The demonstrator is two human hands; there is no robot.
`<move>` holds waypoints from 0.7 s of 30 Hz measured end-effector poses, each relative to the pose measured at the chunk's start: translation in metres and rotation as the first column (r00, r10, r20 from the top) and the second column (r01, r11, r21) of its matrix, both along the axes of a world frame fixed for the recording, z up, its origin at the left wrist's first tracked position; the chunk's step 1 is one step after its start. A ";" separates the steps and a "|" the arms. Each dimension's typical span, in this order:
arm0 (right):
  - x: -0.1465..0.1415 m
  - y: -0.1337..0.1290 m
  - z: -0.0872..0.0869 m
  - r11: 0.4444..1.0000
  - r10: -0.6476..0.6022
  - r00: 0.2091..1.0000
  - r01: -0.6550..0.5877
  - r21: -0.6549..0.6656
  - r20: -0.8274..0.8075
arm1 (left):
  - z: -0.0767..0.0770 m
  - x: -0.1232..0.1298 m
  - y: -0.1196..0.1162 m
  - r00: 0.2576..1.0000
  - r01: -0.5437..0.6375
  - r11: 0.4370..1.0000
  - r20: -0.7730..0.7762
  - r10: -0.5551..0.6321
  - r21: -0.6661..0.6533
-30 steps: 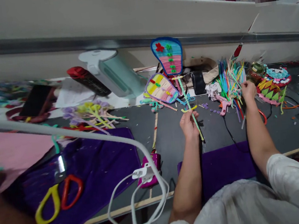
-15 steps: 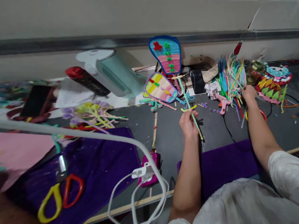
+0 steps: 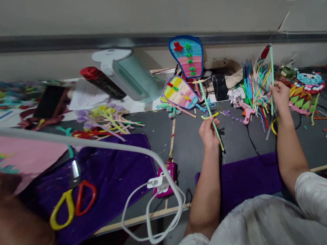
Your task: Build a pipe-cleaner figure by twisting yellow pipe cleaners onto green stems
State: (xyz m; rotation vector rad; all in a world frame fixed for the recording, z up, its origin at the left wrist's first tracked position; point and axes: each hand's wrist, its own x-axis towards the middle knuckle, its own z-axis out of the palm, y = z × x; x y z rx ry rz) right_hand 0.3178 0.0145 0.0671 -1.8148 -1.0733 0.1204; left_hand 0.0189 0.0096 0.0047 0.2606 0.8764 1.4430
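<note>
My left hand (image 3: pixel 209 130) grips a long pale green pipe cleaner (image 3: pixel 204 95) that slants up from it, with a short yellow piece (image 3: pixel 210 116) across it just above the fingers. My right hand (image 3: pixel 280 92) pinches another pale green pipe cleaner (image 3: pixel 272 63), held upright. A thin metal tool (image 3: pixel 261 86) also points out from this hand; its kind is hard to make out. Behind the right hand lies a bundle of coloured pipe cleaners (image 3: pixel 252 78). A pink glue gun (image 3: pixel 247 113) rests between my hands, near small purple pieces (image 3: pixel 234 118).
Decorated striped panels, one blue-rimmed (image 3: pixel 187 58), one purple-rimmed (image 3: pixel 177 91), stand behind. Left are a kettle (image 3: pixel 128 75), scissors (image 3: pixel 75 179), a purple cloth (image 3: pixel 117 160) and another person's arm (image 3: pixel 17 220). A white cable (image 3: pixel 118 146) crosses the foreground. A jar (image 3: pixel 287 73) stands right.
My right hand has come up from the pipe cleaner bundle with a pale green one upright in its fingers. My left hand keeps its hold. The view has shifted slightly.
</note>
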 end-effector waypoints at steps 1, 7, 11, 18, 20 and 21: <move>-0.009 -0.005 0.006 0.996 0.066 0.995 -0.061 0.068 -0.078 | 0.000 0.000 0.000 1.000 0.007 1.000 -0.002 -0.007 0.003; -0.081 -0.044 0.034 0.861 0.508 0.675 -0.410 0.301 -0.535 | 0.000 0.000 0.001 1.000 0.012 1.000 0.001 -0.012 -0.009; -0.108 -0.055 0.031 0.781 0.608 0.400 -0.454 0.428 -0.686 | -0.001 0.000 0.002 1.000 -0.004 1.000 0.019 0.004 -0.001; -0.119 -0.034 0.017 0.810 0.586 0.403 -0.262 0.525 -0.703 | -0.005 -0.003 0.005 1.000 -0.017 1.000 -0.003 0.017 -0.002; -0.121 -0.025 0.009 0.810 0.584 0.414 -0.238 0.536 -0.699 | -0.006 -0.004 0.006 1.000 -0.030 1.000 -0.006 0.030 -0.004; -0.122 -0.021 0.004 0.819 0.571 0.420 -0.230 0.526 -0.705 | -0.006 -0.004 0.007 0.999 -0.034 0.999 -0.013 0.034 -0.003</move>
